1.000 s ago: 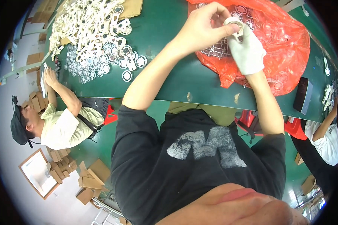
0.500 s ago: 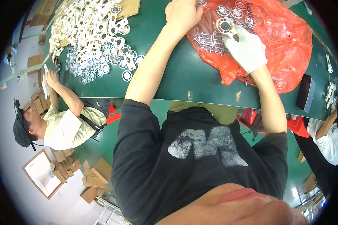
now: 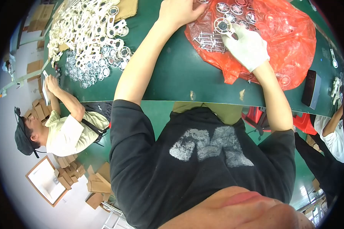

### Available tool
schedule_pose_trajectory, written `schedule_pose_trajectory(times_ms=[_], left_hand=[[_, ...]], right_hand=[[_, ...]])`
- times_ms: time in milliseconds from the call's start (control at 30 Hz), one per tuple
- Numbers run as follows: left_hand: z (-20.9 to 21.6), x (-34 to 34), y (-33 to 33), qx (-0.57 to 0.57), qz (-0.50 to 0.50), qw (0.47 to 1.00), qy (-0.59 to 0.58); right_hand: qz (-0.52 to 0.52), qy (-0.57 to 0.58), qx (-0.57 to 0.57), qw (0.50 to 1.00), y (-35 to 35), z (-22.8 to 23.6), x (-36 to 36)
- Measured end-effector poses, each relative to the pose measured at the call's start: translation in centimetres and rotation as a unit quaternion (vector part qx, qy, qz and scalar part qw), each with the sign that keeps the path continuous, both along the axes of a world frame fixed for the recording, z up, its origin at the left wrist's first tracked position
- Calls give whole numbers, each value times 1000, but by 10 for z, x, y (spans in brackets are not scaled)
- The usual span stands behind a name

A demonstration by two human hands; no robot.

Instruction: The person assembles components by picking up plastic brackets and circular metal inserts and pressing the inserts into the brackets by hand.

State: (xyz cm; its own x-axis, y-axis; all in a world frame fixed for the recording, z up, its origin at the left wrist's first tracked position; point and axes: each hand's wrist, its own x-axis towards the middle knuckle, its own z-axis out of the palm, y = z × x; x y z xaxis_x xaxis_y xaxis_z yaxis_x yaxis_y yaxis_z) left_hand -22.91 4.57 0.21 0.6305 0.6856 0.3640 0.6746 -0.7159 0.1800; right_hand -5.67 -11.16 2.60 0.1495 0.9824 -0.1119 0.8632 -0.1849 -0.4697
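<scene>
My right hand [image 3: 247, 47], in a white glove, is closed on a cream plastic part with a ring-shaped head [image 3: 222, 26] and a short, dark-tipped handle. It holds the part over an open red plastic bag [image 3: 283, 42]. Several silvery spoked round pieces [image 3: 236, 9] and a cluster of thin metallic rods [image 3: 210, 41] lie on the bag around it. My bare left hand [image 3: 181, 13] is at the bag's far left edge. Its thumb lies beside another spoked round piece [image 3: 203, 1], partly cut off by the frame; the other fingers are mostly out of sight.
A big heap of cream ring-headed parts [image 3: 90, 28] covers the left of the green table [image 3: 172, 82], with spoked discs [image 3: 88, 68] along its near side. A dark box-shaped object [image 3: 312, 88] stands right of the bag. Co-workers [image 3: 70, 131] sit at both sides.
My left hand has shifted left and slightly farther away. The right hand, still holding the cream part, has moved a little left, and the bag's near left edge appears shifted left too.
</scene>
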Motion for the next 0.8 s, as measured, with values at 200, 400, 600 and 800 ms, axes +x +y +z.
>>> schedule_pose_trajectory(times_ms=[200, 400, 600, 800], left_hand=[[-11, 7, 13, 3, -20, 993, -114], [2, 25, 18, -33, -21, 998, 52], [-20, 23, 23, -56, 37, 998, 20], [27, -4, -31, -228, 54, 940, -249]], right_hand=[[5, 4, 7, 1000, 2, 0, -4], [-8, -7, -8, 1000, 2, -1, -1], [-14, -9, -9, 1000, 3, -1, -1], [-4, -18, 9, 1000, -2, -5, 1]])
